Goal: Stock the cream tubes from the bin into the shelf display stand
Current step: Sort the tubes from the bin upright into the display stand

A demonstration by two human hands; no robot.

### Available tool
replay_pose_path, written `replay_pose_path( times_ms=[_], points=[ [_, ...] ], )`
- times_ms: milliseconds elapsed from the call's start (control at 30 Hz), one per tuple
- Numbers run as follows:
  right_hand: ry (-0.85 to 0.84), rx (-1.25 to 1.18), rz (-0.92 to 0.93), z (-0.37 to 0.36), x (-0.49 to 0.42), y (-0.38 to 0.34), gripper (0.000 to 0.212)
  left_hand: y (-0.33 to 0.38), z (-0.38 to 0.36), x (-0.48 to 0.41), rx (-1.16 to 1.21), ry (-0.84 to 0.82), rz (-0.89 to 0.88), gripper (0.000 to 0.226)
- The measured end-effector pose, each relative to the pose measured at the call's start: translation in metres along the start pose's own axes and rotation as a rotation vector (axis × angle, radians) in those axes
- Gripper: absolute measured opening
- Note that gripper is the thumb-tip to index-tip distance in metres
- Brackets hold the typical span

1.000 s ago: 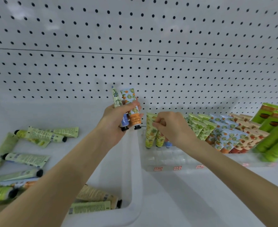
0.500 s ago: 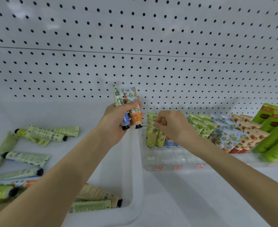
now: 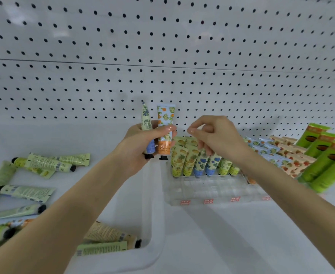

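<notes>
Tubes (image 3: 165, 117) upright in grip of left hand (image 3: 141, 147); right hand (image 3: 216, 139) just beside, curled, empty.

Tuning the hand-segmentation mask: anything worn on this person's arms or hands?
Nothing visible. Left hand and right hand are bare: no gloves, rings or watch. Left forearm and right forearm are uncovered to the frame edge, no sleeves showing.
</notes>
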State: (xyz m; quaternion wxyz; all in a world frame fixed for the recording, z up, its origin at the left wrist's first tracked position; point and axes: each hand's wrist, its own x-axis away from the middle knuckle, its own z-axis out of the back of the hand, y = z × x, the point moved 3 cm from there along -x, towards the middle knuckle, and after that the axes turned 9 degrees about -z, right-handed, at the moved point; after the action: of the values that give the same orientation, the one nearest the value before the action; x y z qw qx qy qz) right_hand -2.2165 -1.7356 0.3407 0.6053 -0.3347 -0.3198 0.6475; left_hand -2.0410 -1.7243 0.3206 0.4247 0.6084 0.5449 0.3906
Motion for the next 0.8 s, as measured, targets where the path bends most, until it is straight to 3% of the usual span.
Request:
replay_pose_path(
  times_ms=[133, 333, 500, 633, 733, 800],
  points=[
    [-0.072, -0.261, -0.062, 0.015, 0.008, -0.001, 0.016, -0.002, -0.014, 0.009, -0.225, -0.141, 0.021, 0.052],
    [-0.279, -0.392, -0.142, 0.029, 0.027, 0.006, 0.016, -0.002, -0.035, 0.025, -0.397, -0.304, -0.044, 0.034],
    [-0.308, -0.326, -0.125, 0.047, 0.045, 0.014, 0.013, -0.01, -0.058, 0.039, -0.402, -0.395, -0.027, 0.04],
    [-0.2, -0.316, -0.094, 0.077, 0.062, 0.026, 0.014, -0.021, -0.075, 0.043, -0.464, -0.402, -0.017, 0.027],
    [-0.049, -0.352, -0.094, 0.112, 0.075, 0.047, 0.015, -0.03, -0.089, 0.039, -0.337, -0.298, 0.066, 0.008],
    [0.045, -0.381, -0.116, 0.133, 0.084, 0.064, 0.018, -0.036, -0.099, 0.035, -0.351, -0.209, 0.13, 0.008]
  ],
)
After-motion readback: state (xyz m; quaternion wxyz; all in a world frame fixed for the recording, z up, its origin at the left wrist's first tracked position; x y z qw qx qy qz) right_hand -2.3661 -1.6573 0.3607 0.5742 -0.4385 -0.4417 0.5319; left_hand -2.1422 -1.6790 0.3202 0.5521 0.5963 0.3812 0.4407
